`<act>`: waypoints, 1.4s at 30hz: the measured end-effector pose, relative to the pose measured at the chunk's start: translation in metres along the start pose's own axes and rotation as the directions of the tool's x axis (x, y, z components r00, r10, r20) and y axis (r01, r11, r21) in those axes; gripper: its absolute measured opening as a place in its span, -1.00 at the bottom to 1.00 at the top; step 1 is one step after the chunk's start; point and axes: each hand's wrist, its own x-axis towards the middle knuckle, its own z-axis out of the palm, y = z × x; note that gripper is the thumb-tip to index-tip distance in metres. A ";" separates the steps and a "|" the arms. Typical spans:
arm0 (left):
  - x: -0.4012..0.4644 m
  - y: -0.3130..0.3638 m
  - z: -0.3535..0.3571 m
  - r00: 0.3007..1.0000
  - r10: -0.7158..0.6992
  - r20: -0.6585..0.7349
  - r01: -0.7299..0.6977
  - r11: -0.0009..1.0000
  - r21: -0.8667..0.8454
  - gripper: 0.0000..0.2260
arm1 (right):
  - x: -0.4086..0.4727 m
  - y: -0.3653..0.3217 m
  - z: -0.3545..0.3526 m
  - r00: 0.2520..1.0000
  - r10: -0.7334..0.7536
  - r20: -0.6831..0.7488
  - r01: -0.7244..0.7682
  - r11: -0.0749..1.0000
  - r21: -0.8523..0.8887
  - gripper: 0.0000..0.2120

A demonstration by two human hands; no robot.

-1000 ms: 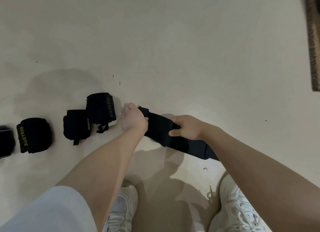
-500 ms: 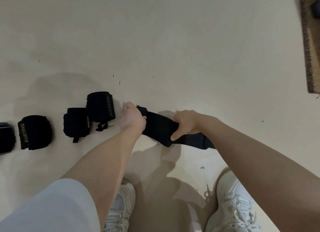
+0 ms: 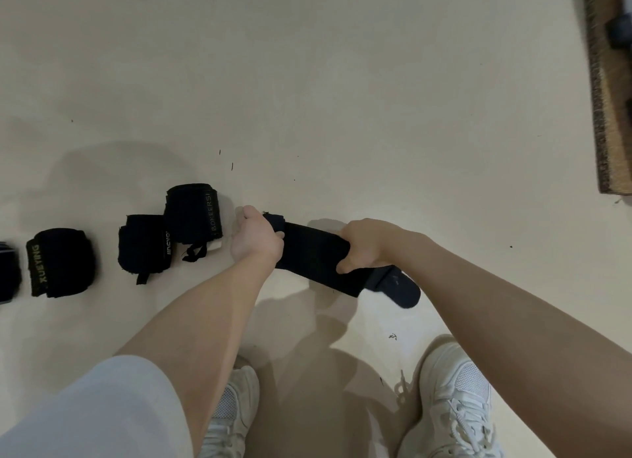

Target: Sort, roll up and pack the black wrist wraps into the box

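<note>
Black wrist wrap (image 3: 314,262) stretches over the floor (image 3: 342,98), left hand (image 3: 254,238) gripping its nine-o'clock end, right hand (image 3: 367,243) pinching its middle; rolled wraps (image 3: 191,214) lie at nine o'clock.

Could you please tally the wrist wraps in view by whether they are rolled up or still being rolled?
Rolled wraps lying on the floor: 3, labelled XUEYING, one with a partly readable label, and BOKEERSI.
Wrap held in both hands, unrolled: 1.
Dark item cut off at the left edge, kind unclear: 1.
Total: 5.
</note>
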 end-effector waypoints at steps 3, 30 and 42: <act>0.001 0.000 0.001 1.000 0.001 -0.011 -0.001 1.000 -0.014 -0.51 | -0.001 -0.003 -0.007 0.996 0.053 0.067 -0.053 0.999 -0.003 -0.77; 0.008 -0.001 -0.001 0.995 -0.090 0.045 0.093 0.993 -0.067 -0.50 | 0.017 0.043 0.012 0.877 0.432 -0.209 -0.460 0.881 -0.112 -0.78; 0.005 0.006 -0.002 0.992 -0.107 0.073 0.114 0.989 -0.092 -0.50 | 0.043 0.024 0.093 0.893 -0.367 -0.260 0.179 0.820 -0.545 -0.39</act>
